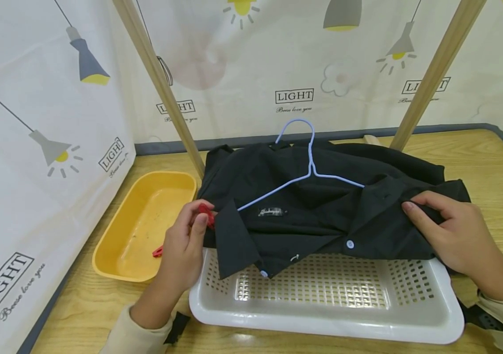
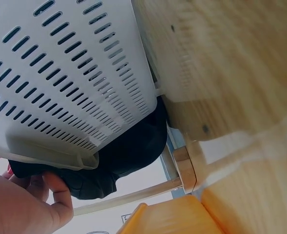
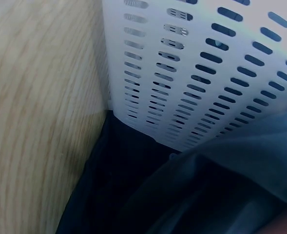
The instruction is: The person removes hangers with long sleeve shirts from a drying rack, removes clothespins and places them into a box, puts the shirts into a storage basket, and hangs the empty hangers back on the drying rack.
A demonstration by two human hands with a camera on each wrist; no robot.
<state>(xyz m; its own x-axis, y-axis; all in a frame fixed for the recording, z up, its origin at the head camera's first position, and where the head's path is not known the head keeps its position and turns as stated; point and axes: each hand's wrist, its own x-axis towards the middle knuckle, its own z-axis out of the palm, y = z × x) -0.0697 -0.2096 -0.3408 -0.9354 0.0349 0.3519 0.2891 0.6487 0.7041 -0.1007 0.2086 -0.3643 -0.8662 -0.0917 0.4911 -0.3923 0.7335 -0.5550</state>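
Observation:
A black buttoned shirt (image 1: 393,231) drapes over the back of a white perforated basket (image 1: 326,324). A light-blue wire hanger (image 1: 311,157) lies in the shirt's open collar, hook upward and its arms running under the fabric. At the left shoulder, beside the collar flap, my left hand (image 1: 181,253) pinches a red clothespin (image 1: 207,215) between thumb and fingers. My right hand (image 1: 459,236) grips the shirt's right side, thumb on top of the cloth. Dark cloth (image 3: 148,190) hangs beside the basket in the right wrist view, hiding most of that hand.
Left of the basket stands a yellow basin (image 1: 110,246) with another red clothespin (image 1: 157,252) in it. Two wooden poles (image 1: 158,81) rise behind the shirt. A lamp-patterned cloth (image 1: 251,73) covers the wall behind the wooden table (image 1: 494,172).

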